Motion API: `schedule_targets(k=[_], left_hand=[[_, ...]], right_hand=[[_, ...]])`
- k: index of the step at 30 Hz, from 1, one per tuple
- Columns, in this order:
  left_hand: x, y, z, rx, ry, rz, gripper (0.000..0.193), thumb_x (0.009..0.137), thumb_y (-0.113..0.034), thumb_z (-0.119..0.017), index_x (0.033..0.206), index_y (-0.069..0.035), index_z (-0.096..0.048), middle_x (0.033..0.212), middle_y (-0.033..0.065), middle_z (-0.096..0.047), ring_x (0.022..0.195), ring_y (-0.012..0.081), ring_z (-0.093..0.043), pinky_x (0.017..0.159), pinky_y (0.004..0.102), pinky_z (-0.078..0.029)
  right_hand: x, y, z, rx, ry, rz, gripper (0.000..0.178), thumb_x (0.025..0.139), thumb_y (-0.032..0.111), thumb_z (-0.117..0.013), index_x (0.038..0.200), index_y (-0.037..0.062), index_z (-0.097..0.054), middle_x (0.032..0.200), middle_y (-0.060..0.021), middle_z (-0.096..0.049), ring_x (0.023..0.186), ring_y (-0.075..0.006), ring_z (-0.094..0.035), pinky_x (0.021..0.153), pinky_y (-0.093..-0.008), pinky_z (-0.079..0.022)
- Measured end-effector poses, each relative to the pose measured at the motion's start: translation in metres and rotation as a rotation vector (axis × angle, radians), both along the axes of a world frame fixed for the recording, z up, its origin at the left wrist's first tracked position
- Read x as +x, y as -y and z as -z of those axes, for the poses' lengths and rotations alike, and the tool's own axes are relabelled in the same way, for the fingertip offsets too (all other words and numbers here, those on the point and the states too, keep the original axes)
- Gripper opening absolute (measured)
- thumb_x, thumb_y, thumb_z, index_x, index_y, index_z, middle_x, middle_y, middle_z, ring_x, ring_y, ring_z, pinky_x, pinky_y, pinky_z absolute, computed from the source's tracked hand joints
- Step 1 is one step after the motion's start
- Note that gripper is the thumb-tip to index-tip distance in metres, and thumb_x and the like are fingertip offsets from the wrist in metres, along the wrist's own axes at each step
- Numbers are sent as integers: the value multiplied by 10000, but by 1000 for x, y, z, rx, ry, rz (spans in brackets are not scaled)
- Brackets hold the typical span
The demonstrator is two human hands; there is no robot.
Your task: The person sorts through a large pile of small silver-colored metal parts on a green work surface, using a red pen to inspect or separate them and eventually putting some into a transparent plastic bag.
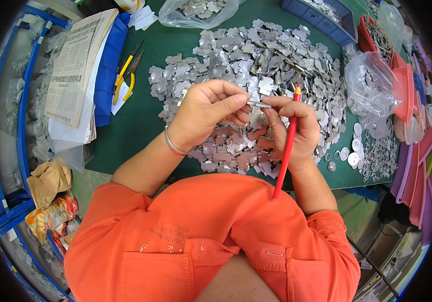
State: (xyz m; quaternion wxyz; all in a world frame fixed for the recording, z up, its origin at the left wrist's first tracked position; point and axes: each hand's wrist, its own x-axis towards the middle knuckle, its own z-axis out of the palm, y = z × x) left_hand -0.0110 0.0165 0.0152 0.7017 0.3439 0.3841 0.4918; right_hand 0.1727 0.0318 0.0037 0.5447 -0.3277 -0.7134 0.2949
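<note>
Between the fingertips of both hands is a small flat silver metal piece, seen nearly edge-on. My left hand pinches its left end between thumb and forefinger. The right end is pinched by my right hand, which also keeps a red pencil tucked between its fingers, the yellowish end pointing away from me. Below and beyond both hands spreads a large heap of similar silver metal pieces, stamped with notched outlines.
Yellow-handled pliers lie left on the green table, beside a blue bin topped with newspapers. Clear bags, a blue tray, red baskets, and loose rings and discs surround the heap. Blue shelving stands far left.
</note>
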Motion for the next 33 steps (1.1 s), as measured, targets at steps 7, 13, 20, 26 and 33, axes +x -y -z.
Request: schedule_targets(k=[7,13,20,26,33], left_hand=[[1,-1,4,99,-93,14,144,850,-76,-592,944,32,-589,824,87,-627,683,146,-624,619,240,-516],[2,0,0,78,-130,11,165,847,-118,-611,915,32,-605,785,73,-631,692,116,-625,619,219,-513],[2,1,1,68,-123,5,125,847,-75,-598,901,38,-601,817,72,-617,699,136,-619,644,239,-518],[4,0,5,189,-65,-13,116,836,-56,-606,894,45,-603,833,69,-621,768,121,-617,693,236,-516],[3,2,1,107,-115,-19,125,827,-20,-600,937,39,-592,848,73,-621,730,130,-617,669,236,-513]], right_hand=[[-1,2,-4,-92,-42,-27,200,752,-81,-630,823,21,-473,853,-146,-638,600,-110,-595,484,-217,-491],[-3,6,-9,-368,-120,-107,206,771,-62,-618,861,11,-447,851,-126,-609,684,-99,-595,481,-222,-533],[-2,5,-9,-355,-112,-141,208,775,-73,-608,866,12,-441,869,-138,-610,690,-104,-594,499,-224,-536],[0,2,-1,-262,-135,-141,226,766,-111,-592,868,14,-434,896,-158,-615,687,-115,-599,529,-223,-531],[-2,2,-10,-211,-51,2,145,870,53,-550,996,-18,-546,900,-126,-599,780,-147,-578,672,-254,-480]])
